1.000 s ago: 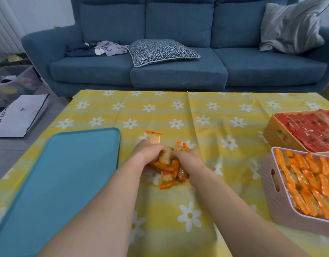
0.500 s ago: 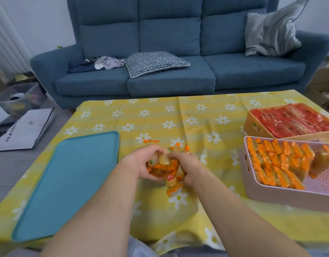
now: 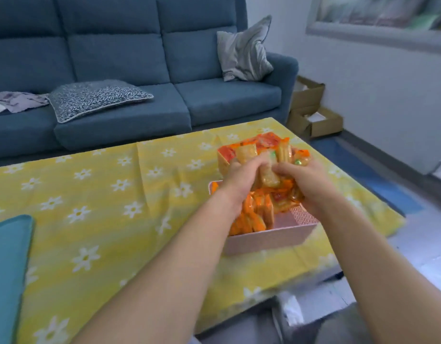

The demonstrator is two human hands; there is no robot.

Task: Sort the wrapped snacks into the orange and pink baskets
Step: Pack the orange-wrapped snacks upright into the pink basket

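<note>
Orange-and-clear wrapped snacks [image 3: 269, 176]: a loose bundle of small plastic-wrapped packets, held in the air between both hands, directly over the pink basket at the right side of the table. Some packets stick out above the fingers and others hang below them.
Left hand [image 3: 239, 181]: its fingers are curled round the left side of the bundle and grip it. The forearm reaches in from the near edge.
Right hand [image 3: 307, 181]: its fingers are curled round the right side of the bundle and are closed on it, just beside the left hand's fingers.
Pink rectangular plastic basket [image 3: 269, 238]: stands on the table under the hands. More orange-wrapped packets [image 3: 256, 218] stand packed in its left part, and a perforated inner wall shows at its right.
Orange plastic basket [image 3: 222, 163]: just beyond the pink one, mostly hidden by the bundle. Red-wrapped packets [image 3: 268, 139] show in it.
Yellow tablecloth with white daisies [image 3: 102, 194]: covers the low table.
Teal flat tray [image 3: 8, 264]: lies at the near left, partly out of frame.
Blue fabric sofa [image 3: 115, 53]: stands beyond the table. A grey cushion [image 3: 244, 53] leans in its right corner, a black-and-white patterned cushion [image 3: 95, 98] lies flat on the seat, and crumpled cloth [image 3: 15, 100] lies at the left.
Brown cardboard boxes [image 3: 311, 112]: open, on the floor right of the sofa.
</note>
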